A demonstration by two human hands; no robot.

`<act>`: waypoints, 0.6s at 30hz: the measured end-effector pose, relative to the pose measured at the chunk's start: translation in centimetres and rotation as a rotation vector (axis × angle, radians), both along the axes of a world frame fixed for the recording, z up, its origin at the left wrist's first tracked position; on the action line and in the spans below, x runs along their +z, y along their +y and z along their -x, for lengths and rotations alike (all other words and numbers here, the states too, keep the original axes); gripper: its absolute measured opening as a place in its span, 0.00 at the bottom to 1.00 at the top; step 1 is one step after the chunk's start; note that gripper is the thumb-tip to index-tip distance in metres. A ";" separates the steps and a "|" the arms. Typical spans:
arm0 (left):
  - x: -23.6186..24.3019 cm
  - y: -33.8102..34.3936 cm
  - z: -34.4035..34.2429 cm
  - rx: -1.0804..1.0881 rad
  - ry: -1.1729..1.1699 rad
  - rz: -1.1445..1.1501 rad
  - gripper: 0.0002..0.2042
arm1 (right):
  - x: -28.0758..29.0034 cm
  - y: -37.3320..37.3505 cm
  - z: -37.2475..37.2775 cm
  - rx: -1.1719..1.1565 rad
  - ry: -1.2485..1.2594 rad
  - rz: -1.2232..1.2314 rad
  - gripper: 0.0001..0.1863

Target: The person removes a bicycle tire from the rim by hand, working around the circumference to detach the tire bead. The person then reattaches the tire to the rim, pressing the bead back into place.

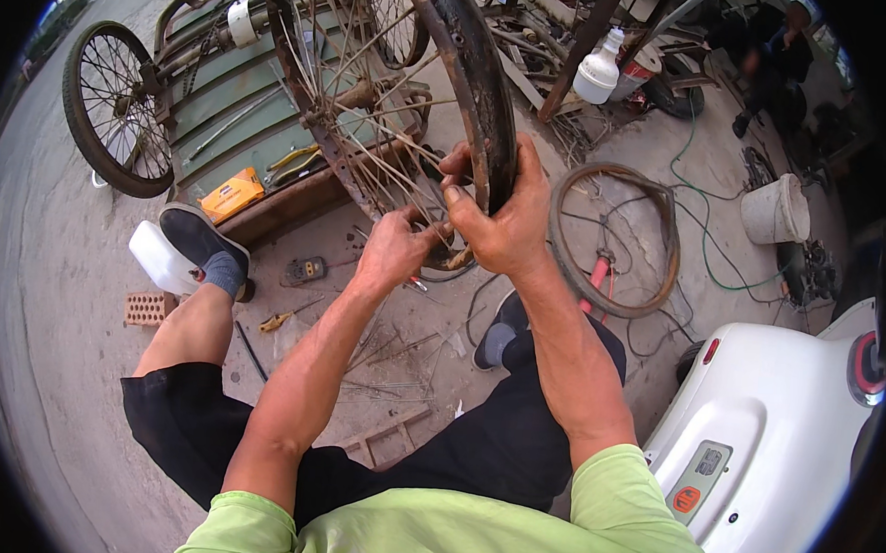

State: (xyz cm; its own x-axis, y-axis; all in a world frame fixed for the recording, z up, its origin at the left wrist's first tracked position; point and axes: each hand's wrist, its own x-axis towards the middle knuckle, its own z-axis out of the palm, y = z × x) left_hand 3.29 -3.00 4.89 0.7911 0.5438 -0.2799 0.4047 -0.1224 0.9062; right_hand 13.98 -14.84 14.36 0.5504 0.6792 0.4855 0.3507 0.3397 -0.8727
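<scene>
A large rusty spoked wheel stands tilted in front of me, its dark, worn rim curving down to my hands. My right hand is closed round the right side of this rim, thumb toward the spokes. Lower down, my left hand has its fingers bent in at the bottom of the wheel, among the spoke ends. What lies between those fingertips is partly hidden. Below the hands, several loose thin rods lie on the ground between my feet.
A green slatted cart with a smaller spoked wheel carries an orange box and pliers. A loose tyre lies right, beside a bucket and white vehicle. A multimeter lies near my left foot. Someone sits far right.
</scene>
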 end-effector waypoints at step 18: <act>3.0 0.0 0.9 -0.075 0.195 -0.303 0.33 | -0.2 0.6 0.6 -0.044 -0.018 -0.077 0.19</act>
State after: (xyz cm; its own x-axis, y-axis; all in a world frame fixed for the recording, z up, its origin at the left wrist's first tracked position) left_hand 2.34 -2.96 7.93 0.7800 0.5672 -0.2643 0.5455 -0.4094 0.7313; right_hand 13.38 -14.28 14.16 0.5696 0.6148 0.5454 0.3819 0.3897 -0.8380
